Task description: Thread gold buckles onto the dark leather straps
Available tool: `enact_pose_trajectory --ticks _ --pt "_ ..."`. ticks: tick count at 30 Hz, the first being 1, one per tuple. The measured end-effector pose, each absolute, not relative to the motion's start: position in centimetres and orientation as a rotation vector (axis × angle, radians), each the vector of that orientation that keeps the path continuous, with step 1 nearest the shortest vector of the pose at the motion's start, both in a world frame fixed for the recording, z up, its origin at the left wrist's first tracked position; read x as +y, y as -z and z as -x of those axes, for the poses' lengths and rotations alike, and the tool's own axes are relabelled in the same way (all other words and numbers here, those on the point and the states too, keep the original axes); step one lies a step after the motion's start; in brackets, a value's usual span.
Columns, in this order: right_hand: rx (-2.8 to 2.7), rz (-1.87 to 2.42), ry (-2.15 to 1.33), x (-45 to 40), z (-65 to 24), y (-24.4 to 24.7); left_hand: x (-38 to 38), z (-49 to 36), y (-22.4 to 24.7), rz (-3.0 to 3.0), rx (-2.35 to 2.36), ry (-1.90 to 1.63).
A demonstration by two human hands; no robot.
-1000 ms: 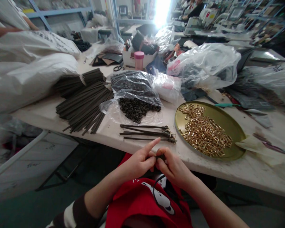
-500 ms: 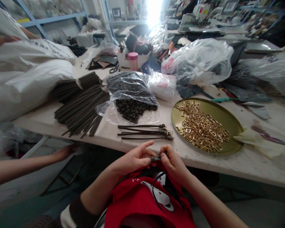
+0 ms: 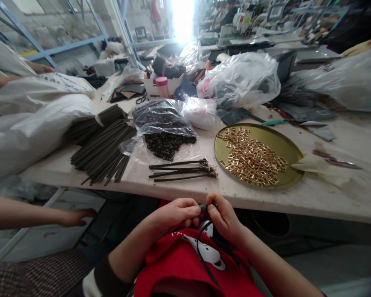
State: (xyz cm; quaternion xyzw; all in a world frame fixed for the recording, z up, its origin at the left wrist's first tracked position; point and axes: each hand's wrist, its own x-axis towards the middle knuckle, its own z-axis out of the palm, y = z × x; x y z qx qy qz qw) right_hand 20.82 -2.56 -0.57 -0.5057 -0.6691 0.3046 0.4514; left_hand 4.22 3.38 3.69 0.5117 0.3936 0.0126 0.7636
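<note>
Above my lap, just in front of the table edge, both hands pinch a narrow dark strap [image 3: 203,207]. My left hand [image 3: 182,211] has thumb and fingers closed on one side of it. From the other side, my right hand [image 3: 224,216] grips it with bent fingers, hiding most of that end. Any buckle on it is too small to make out. Several straps with gold buckles [image 3: 182,170] lie in a row on the table beyond my hands. To their right, a round gold tray [image 3: 292,148] bears a heap of gold rectangular buckles [image 3: 256,161].
Left on the table [image 3: 136,183] lies a fanned bundle of dark strips [image 3: 102,152]. An open plastic bag of small dark loops [image 3: 170,144] sits mid-table. White sacks [image 3: 49,119] and another person's hand [image 3: 77,217] are at left. A clear bag [image 3: 241,78] stands behind.
My left fingers, partly spread before, have closed in on the strap. Both hands sit slightly lower in view. The view has shifted, and the other person's hand at left appears lower.
</note>
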Motion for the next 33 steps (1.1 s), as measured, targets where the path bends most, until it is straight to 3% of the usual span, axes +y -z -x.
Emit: enact_pose_trajectory --ticks 6,18,28,33 --pt "-1.771 1.151 -0.570 -3.1 -21.5 0.8 2.9 -5.9 -2.8 -1.159 0.799 -0.038" --pt "-1.612 1.074 -0.885 -3.2 -20.8 1.1 4.0 -4.3 -3.1 -1.044 0.779 -0.002" --pt "-1.728 1.303 -0.673 -2.4 -20.3 0.7 3.7 -3.8 -2.9 -1.000 0.851 -0.107" --pt "-1.766 1.254 -0.738 -2.2 -19.4 1.1 3.5 -3.0 -2.4 -0.978 0.819 -0.138"
